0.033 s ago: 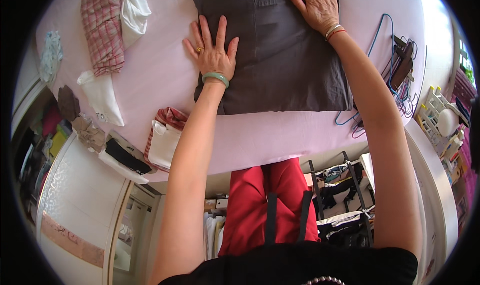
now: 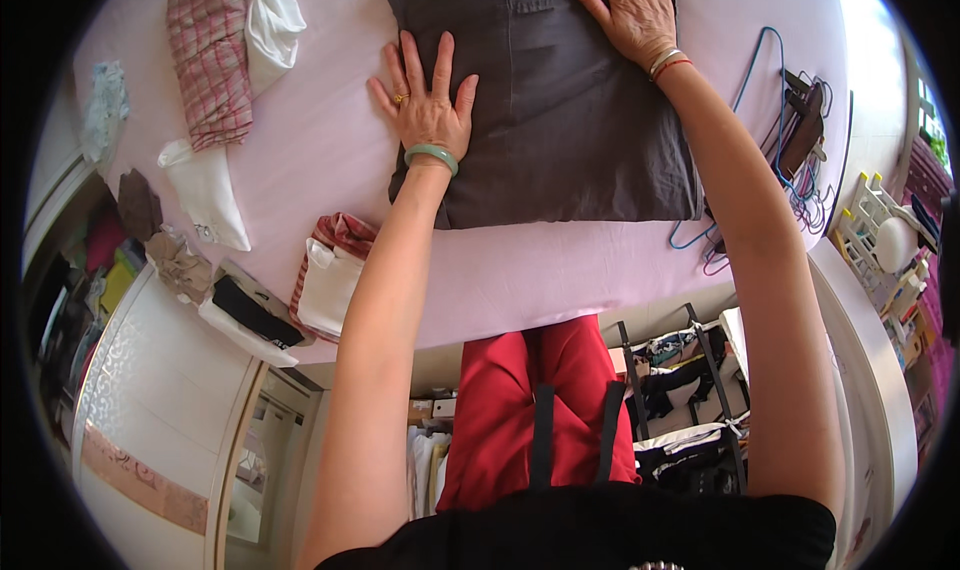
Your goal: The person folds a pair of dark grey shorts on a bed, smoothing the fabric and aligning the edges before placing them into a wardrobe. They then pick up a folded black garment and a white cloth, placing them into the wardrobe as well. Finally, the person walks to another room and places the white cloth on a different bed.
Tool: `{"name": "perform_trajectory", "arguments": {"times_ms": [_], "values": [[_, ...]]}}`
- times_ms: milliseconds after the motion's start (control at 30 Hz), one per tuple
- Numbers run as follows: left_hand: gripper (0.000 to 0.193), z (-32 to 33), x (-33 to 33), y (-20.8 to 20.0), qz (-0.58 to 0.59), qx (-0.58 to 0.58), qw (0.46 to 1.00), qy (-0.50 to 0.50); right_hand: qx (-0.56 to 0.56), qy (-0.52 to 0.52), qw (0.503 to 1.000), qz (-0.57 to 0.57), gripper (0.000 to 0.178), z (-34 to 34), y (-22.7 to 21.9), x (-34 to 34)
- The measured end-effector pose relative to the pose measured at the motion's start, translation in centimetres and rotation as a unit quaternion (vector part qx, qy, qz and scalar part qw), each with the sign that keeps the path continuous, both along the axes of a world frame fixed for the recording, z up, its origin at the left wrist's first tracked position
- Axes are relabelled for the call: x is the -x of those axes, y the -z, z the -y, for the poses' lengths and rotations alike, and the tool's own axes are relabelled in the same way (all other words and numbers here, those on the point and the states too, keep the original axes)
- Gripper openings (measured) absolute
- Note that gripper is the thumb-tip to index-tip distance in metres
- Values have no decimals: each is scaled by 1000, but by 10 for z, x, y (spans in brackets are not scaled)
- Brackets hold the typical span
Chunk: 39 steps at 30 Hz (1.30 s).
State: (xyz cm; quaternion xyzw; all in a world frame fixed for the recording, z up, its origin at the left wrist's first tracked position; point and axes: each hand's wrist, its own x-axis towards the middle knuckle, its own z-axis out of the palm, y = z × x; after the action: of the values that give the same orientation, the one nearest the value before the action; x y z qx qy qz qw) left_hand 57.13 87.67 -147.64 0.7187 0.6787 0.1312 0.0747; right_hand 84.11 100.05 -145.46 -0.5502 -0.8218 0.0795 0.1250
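A dark grey folded garment (image 2: 580,140), with a seam and what looks like a pocket edge, lies flat on the pink bed sheet (image 2: 520,280). My left hand (image 2: 428,110) rests at its left edge, fingers spread, partly on the cloth and partly on the sheet. At the far right edge, my right hand (image 2: 635,15) presses on the same garment with its thumb stretched out; the tips of its fingers run out of the picture. Neither hand grips anything.
Left on the bed lie a pink plaid garment (image 2: 210,60), a white cloth (image 2: 272,20), a folded white piece (image 2: 205,195) and a red-and-white folded stack (image 2: 330,280). Several hangers (image 2: 800,140) lie at the right. Below the bed edge stands a rack (image 2: 690,400) with clothes.
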Motion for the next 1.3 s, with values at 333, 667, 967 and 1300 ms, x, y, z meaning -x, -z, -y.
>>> {"name": "perform_trajectory", "arguments": {"times_ms": [333,667,967,1300], "values": [[15,150,57,-160,246,70,931,-260,34,265,933,-240,21,213,-151,-29],[25,274,33,-162,342,163,854,-356,218,539,722,-374,23,405,-150,-65],[27,315,26,-191,289,142,893,-315,173,507,751,-386,19,431,-167,-76],[13,314,35,-231,342,135,879,-303,70,412,896,-150,9,437,-203,-99]]}}
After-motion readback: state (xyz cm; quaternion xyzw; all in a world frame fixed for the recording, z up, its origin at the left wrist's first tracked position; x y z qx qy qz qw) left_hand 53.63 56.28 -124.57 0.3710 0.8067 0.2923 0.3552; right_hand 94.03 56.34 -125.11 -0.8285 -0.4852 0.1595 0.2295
